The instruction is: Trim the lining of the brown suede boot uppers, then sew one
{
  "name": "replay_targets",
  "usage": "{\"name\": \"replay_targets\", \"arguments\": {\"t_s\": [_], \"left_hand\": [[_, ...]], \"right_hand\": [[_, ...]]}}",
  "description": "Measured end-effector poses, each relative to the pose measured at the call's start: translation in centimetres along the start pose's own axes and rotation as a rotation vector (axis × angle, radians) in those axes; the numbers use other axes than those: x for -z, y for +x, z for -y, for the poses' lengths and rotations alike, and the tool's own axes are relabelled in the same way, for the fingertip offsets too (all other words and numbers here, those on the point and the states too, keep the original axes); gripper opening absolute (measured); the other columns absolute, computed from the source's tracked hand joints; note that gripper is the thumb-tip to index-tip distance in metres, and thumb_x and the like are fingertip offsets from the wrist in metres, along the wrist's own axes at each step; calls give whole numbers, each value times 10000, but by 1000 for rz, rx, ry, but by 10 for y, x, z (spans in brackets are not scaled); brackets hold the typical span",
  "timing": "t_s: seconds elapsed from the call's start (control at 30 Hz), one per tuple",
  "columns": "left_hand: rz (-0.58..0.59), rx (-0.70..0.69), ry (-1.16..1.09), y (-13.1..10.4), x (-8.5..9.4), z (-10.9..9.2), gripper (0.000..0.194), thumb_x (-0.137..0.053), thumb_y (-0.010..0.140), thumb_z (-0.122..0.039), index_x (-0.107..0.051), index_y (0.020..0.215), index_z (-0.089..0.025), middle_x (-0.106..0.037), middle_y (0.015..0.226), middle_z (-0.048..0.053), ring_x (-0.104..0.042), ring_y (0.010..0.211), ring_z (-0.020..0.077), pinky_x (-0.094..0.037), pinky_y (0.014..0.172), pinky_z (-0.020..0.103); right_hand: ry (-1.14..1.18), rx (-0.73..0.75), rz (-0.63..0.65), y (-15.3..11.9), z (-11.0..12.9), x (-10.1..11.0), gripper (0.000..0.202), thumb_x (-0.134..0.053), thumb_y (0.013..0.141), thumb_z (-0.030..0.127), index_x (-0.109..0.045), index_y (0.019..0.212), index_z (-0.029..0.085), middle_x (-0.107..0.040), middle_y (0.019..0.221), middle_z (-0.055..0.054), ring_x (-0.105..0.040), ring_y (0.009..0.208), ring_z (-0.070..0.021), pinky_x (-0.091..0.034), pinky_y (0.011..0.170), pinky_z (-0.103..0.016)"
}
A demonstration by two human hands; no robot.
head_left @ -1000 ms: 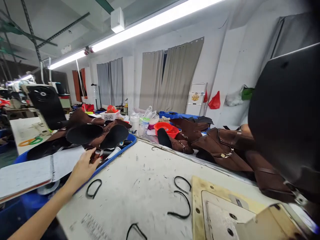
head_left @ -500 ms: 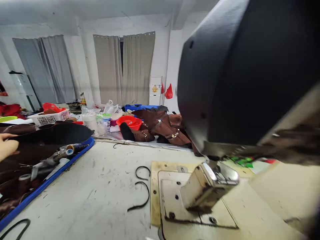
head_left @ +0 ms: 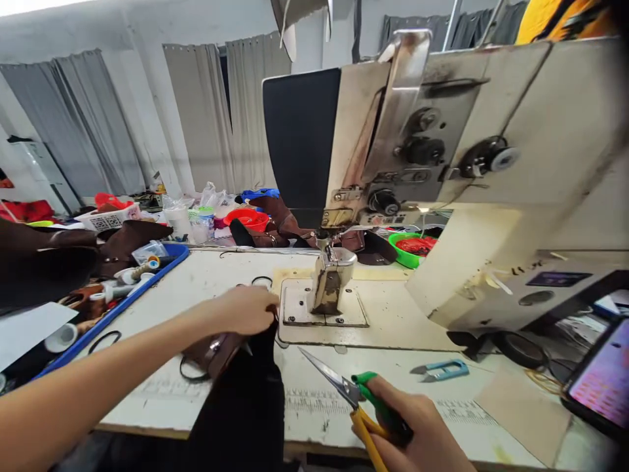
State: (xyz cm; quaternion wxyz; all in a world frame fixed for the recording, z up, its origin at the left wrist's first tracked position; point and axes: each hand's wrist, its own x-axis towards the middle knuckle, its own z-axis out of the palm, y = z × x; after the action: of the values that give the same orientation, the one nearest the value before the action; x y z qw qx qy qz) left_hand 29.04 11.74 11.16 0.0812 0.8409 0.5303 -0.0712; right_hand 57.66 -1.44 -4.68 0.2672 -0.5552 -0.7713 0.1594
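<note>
My left hand (head_left: 240, 309) grips the upper edge of a dark leather piece (head_left: 246, 400), just left of the sewing machine's plate. The piece hangs over the table's front edge, and a brown part with metal hardware (head_left: 216, 347) shows under my wrist. At the lower right, my right hand (head_left: 407, 426) is closed on scissors (head_left: 339, 383) with green and yellow handles. Their blades point up and left, towards the leather but apart from it. The sewing machine (head_left: 329, 282) stands behind both hands.
A blue tray (head_left: 122, 305) of thread spools and leather lies at the left. Blue thread snips (head_left: 445, 370) and a phone (head_left: 602, 380) are at the right. Behind the table are a red basin (head_left: 247, 219), a green basin (head_left: 405, 252) and brown leather goods.
The view has shifted back, showing more of the sewing machine. My left hand has moved from the tray to the dark leather by the machine. My right hand and the scissors have come into view.
</note>
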Motion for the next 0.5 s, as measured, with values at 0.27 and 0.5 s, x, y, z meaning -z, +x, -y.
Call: {"name": "replay_targets", "arguments": {"t_s": [0.27,0.5], "left_hand": [[48,74,140,-3,-19,-35,370,-491,950,-330,-579,1272,-171,-652,1209,125,-633,1101,282,-512,941,516],[121,-146,257,-33,-42,-47,654,-484,649,57,-555,1251,-187,-438,1497,106,-460,1347,287,-467,1052,401]], "right_hand": [[-308,-19,299,-5,44,8,112,-617,867,278,-613,943,195,-716,810,-47,-696,711,-251,-405,573,-289],[-358,-31,306,27,88,-17,119,-544,908,207,-633,949,140,-712,801,-112,-711,739,-302,-385,556,-310]]}}
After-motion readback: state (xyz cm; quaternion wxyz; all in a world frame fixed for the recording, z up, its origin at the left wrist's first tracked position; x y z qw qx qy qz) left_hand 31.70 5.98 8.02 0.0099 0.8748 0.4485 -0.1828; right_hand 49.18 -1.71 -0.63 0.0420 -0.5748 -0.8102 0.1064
